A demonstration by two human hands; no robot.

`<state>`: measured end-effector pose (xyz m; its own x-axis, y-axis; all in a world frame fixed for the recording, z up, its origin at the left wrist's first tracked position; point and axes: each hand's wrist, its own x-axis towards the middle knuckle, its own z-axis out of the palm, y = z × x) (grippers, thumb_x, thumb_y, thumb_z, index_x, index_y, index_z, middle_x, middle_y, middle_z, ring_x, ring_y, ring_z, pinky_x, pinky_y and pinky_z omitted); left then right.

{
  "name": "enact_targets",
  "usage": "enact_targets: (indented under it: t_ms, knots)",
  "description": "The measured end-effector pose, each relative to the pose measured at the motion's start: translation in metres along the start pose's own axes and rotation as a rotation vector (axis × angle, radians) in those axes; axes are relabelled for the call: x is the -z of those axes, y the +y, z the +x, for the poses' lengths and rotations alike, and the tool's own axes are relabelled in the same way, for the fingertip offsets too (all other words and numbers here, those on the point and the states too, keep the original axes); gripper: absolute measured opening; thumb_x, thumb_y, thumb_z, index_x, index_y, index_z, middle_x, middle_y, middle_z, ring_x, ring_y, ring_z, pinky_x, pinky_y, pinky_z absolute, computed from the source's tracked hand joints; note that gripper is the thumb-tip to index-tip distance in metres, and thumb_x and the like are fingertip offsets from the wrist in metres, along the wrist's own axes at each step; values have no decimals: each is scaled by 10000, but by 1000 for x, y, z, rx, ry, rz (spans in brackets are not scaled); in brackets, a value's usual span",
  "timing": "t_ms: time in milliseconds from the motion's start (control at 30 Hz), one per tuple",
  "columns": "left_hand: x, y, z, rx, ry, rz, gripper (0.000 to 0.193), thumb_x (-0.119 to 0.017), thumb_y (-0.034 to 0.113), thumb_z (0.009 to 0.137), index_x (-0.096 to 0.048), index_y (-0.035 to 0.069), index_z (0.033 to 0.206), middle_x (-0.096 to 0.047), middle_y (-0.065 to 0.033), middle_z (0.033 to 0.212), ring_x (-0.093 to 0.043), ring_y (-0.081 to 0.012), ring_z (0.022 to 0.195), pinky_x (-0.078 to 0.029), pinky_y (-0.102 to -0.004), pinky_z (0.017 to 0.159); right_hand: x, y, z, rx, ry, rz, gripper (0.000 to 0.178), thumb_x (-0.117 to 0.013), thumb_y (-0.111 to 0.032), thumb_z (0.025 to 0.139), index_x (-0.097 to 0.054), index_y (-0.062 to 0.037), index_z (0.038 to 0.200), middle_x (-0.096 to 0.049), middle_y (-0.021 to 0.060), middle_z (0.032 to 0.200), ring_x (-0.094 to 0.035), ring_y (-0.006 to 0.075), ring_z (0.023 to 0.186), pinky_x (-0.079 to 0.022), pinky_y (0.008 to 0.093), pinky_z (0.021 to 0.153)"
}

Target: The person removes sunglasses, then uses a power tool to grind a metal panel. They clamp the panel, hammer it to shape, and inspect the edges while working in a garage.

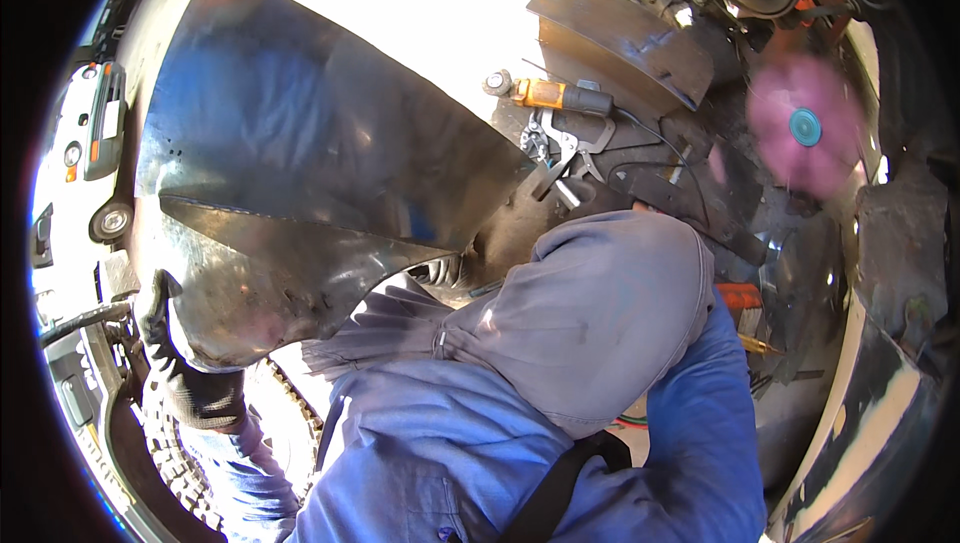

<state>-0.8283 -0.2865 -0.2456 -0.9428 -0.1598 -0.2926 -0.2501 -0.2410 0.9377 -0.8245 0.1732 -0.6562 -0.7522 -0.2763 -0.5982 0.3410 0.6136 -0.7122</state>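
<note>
Panel (300,133) of dark, bent sheet metal spreads ahead and rightward from the nearer of 2 hands, the gloved left hand (200,388), curled around its near-left rim, its crease running rightward across it, while the right hand is hidden, its grip impossible to tell.

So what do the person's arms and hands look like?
Both arms wear long blue sleeves: the left sleeve is sunlit and wrinkled, the right sleeve looks smoother. The left hand wears a dark glove with a knit-looking texture near the wrist. I can't make out the right hand.
</note>
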Motion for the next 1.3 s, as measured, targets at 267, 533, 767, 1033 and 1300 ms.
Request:
enact_targets:
  t_ms: [267, 533, 767, 1033, 1300]
  knots:
    - [-11, 26, -13, 124, 118, -93, 606, -727, 265, 935, -517, 58, 1464, -548, -133, 1468, -586, -277, 1277, -483, -476, 1104, 14, -21, 35, -249, 290, -236, 538, -648, -223, 851, -638, -55, 1362, -652, 291, 1300, -625, 452, 1213, -504, 484, 1041]
    - [3, -2, -6, -391, 120, 587, 412, -576, 93, 1028, -590, 136, 1437, -572, -118, 1464, -584, -267, 1296, -486, -464, 1112, 56, -6, 12, -407, 586, -210, 558, -618, -193, 850, -619, -62, 1392, -663, 294, 1271, -631, 466, 1191, -511, 488, 1032]
    - [-22, -14, 27, -467, -100, 612, 427, -645, 49, 976, -599, 56, 1401, -607, -127, 1423, -565, -272, 1334, -434, -444, 1164, 67, 23, -58, -457, 781, -271, 574, -580, -160, 846, -609, -84, 1414, -662, 306, 1258, -634, 485, 1168, -517, 496, 1017]
    - [-61, -9, 45, -69, -359, -105, 328, -559, 215, 1068, -646, 32, 1327, -613, -122, 1406, -563, -237, 1333, -448, -449, 1159, 74, 25, -145, -276, 770, -132, 581, -645, -219, 846, -605, -70, 1407, -654, 317, 1261, -632, 455, 1200, -499, 475, 1045]
    - [-38, -31, 33, -448, -344, 500, 651, -719, -160, 845, -534, 73, 1424, -555, -92, 1446, -533, -216, 1337, -450, -408, 1172, 87, 5, -198, 33, 935, -101, 592, -685, -128, 895, -542, 13, 1453, -633, 247, 1395, -606, 339, 1314, -456, 394, 1119]
